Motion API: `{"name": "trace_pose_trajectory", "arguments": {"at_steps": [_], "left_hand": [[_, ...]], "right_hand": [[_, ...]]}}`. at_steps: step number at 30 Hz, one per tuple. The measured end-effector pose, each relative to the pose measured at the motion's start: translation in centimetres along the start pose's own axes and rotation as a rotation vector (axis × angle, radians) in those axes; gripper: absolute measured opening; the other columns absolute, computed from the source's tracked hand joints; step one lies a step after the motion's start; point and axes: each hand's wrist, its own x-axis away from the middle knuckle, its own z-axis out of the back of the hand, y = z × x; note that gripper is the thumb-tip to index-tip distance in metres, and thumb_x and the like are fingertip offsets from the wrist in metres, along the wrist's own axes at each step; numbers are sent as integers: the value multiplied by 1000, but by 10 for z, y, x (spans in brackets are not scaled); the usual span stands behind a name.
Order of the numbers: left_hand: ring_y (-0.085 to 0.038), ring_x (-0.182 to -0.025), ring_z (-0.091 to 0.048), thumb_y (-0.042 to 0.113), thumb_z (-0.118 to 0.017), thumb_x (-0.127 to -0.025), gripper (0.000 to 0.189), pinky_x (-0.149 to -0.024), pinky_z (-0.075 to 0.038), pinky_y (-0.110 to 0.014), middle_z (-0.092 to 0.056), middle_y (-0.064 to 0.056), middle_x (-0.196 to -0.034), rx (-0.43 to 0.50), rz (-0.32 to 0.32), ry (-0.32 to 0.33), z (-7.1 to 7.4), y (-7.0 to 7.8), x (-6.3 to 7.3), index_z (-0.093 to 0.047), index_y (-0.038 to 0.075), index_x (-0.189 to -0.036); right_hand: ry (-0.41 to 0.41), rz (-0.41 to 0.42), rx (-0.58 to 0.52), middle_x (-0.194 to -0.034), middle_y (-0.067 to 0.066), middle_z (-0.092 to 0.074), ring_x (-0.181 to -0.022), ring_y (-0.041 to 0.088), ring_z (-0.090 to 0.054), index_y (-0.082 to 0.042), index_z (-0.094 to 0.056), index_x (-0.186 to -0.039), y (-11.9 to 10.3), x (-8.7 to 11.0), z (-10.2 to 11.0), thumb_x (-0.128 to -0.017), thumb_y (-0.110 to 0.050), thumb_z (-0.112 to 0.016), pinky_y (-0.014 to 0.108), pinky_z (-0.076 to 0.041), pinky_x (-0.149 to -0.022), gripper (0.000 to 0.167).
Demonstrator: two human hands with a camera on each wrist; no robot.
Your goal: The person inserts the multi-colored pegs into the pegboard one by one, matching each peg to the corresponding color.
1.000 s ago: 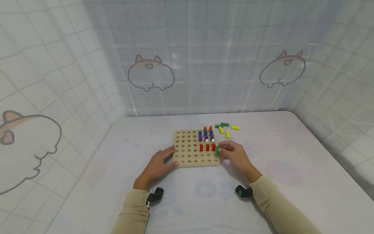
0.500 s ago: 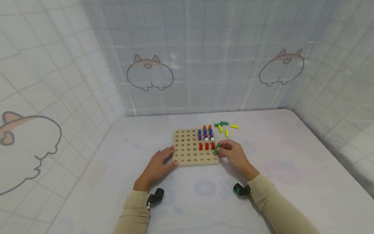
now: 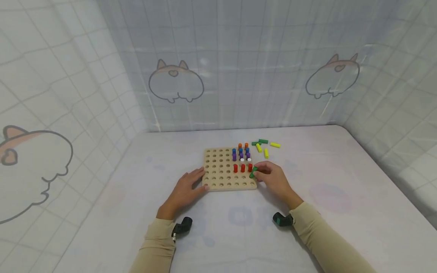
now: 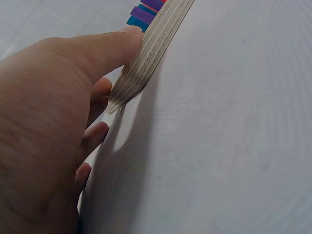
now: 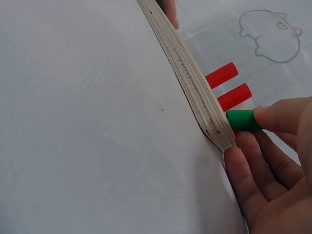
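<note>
A wooden pegboard [image 3: 217, 175] with rows of round holes lies on the white-covered table. My left hand [image 3: 184, 191] rests against its left edge, fingers spread, with the thumb [image 4: 109, 51] on the near left corner. At the right edge my right hand [image 3: 273, 179] pinches a green peg [image 5: 240, 119] between thumb and fingers. That peg leans slightly, its lower end at the board's surface in the second row from the front. Just behind it stands a row of three red pegs [image 3: 242, 168]. The right hand's other fingers touch the board's side in the right wrist view.
White pegs [image 3: 242, 160], purple pegs [image 3: 241, 156], blue pegs [image 3: 240, 150] and orange pegs [image 3: 246, 145] stand farther back on the board's right side. Beyond its back right corner lie two loose green pegs [image 3: 263, 141] and three yellow pegs [image 3: 266, 153].
My right hand has moved the green peg slightly left, in over the board's right edge. The left hand stays in place at the board's left edge. The head view shifts a little.
</note>
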Motion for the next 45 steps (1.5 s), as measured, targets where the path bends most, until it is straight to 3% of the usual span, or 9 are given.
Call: {"name": "trace_pose_trajectory", "arguments": {"at_steps": [16, 26, 36, 45], "left_hand": [[-25, -147, -31, 44, -65, -96, 68, -121, -14, -52, -37, -1, -159, 2, 7, -8, 3, 4, 2, -45, 10, -152], [-29, -147, -32, 42, -66, -96, 69, -120, -15, -54, -37, -5, -159, -4, -9, -4, 2, 3, 2, -45, 8, -152], [-29, -147, -32, 44, -64, -96, 69, -120, -15, -54, -38, -5, -159, -3, -12, -3, 0, 1, 2, -45, 7, -151], [-27, -147, -32, 43, -66, -96, 69, -120, -15, -53, -38, -4, -159, -12, -18, -5, 0, -1, 1, -45, 8, -152]], "right_hand": [[4, 20, 42, -118, 5, -67, -100, 23, -65, -11, -66, -125, -2, 3, -1, -96, -17, -68, 34, -57, -86, 30], [3, 85, 61, -115, 7, -68, -97, 23, -64, -9, -68, -125, -1, 5, -2, -96, -16, -69, 33, -58, -83, 30], [36, 165, 148, -111, 2, -69, -100, 21, -62, -9, -71, -120, -2, 8, -5, -95, -14, -69, 40, -54, -90, 26], [63, 278, 249, -110, 0, -70, -97, 17, -64, -7, -73, -117, 1, 7, -8, -94, -12, -71, 37, -57, -86, 24]]}}
